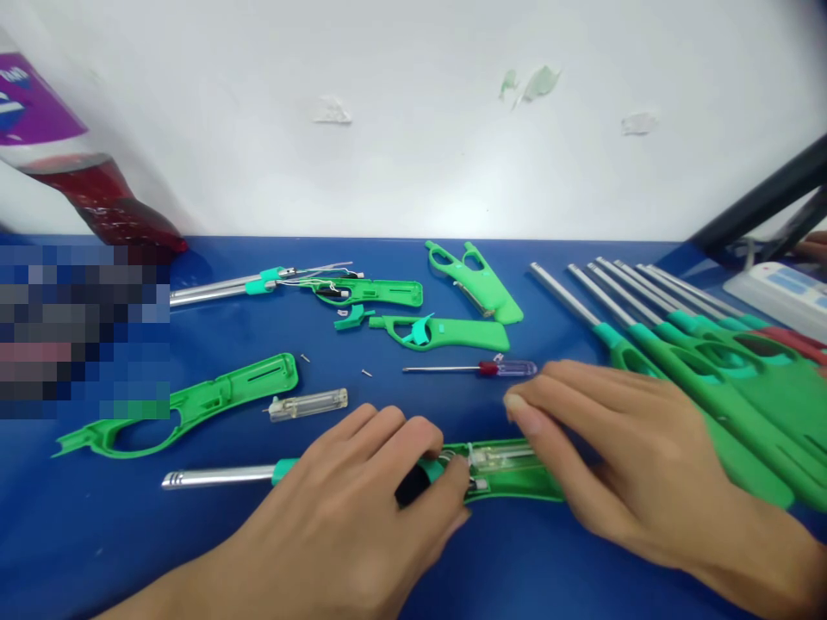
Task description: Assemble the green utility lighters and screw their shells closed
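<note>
Two bare hands work over a blue table (129, 551), seen from the wearer's head. The left hand (381, 499) reaches in from the bottom edge, back upward, wrist low, fingers curled and thumb bent inward; it grasps an open green lighter (520, 485) around its trigger area. That lighter lies across the near middle of the table, its metal tube (220, 477) pointing left and a clear fuel tank (504, 455) showing in its shell. The right hand (633, 456) slants in from the lower right, palm down, fingers bunched, thumb close to the index finger above the shell's right end; whether it pinches anything, I cannot tell. Just beyond those fingertips lies a screwdriver (510, 368) with a red collar and translucent handle. At the upper left, a bottle (122, 202) of dark red liquid wears a purple label (39, 103); its white lettering is cut off and unreadable. Finished-looking green lighters (685, 353) fan out at right.
</note>
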`<state>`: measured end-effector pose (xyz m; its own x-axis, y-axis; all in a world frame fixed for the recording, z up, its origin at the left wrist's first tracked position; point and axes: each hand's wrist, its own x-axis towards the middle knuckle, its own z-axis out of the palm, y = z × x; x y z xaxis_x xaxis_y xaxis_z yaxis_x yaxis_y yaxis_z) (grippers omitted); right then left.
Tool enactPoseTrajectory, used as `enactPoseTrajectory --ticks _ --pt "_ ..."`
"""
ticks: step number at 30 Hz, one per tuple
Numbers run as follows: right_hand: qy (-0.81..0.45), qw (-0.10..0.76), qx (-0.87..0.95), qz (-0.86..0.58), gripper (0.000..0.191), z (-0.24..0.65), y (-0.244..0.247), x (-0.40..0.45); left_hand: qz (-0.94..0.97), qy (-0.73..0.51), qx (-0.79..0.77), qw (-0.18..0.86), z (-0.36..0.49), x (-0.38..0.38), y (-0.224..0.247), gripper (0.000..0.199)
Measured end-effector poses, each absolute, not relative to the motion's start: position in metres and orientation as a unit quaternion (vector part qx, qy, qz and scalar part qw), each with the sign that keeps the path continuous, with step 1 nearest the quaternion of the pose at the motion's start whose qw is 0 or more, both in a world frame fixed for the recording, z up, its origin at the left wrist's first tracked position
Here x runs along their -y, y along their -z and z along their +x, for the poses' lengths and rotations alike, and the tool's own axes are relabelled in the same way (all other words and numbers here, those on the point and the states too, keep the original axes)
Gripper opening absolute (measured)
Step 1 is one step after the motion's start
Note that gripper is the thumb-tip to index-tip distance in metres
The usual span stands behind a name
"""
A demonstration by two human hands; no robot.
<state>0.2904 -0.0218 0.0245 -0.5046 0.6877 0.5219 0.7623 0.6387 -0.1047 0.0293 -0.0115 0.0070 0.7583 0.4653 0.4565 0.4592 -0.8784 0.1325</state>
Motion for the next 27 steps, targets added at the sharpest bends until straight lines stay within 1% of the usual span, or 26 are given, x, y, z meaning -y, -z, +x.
enactPoseTrajectory --ticks 4,9,16,27 --pt "0.062 0.243 0.863 -0.439 0.027 0.291 -0.017 0.021 0.936 -0.250 -0.246 0.009 0.028 0.011 -0.009 0.030" --pt "0.057 0.218 0.867 -0.445 0.034 0.291 -0.009 0.021 0.941 -0.241 -0.238 0.018 0.026 0.011 -0.010 0.029" --pt "0.053 0.211 0.871 -0.440 0.039 0.289 -0.007 0.021 0.940 -0.248 -0.232 0.023 0.028 0.009 -0.009 0.028" --pt "0.051 0.211 0.871 -0.441 0.039 0.290 -0.005 0.020 0.944 -0.232 -0.230 0.036 0.026 0.010 -0.010 0.022"
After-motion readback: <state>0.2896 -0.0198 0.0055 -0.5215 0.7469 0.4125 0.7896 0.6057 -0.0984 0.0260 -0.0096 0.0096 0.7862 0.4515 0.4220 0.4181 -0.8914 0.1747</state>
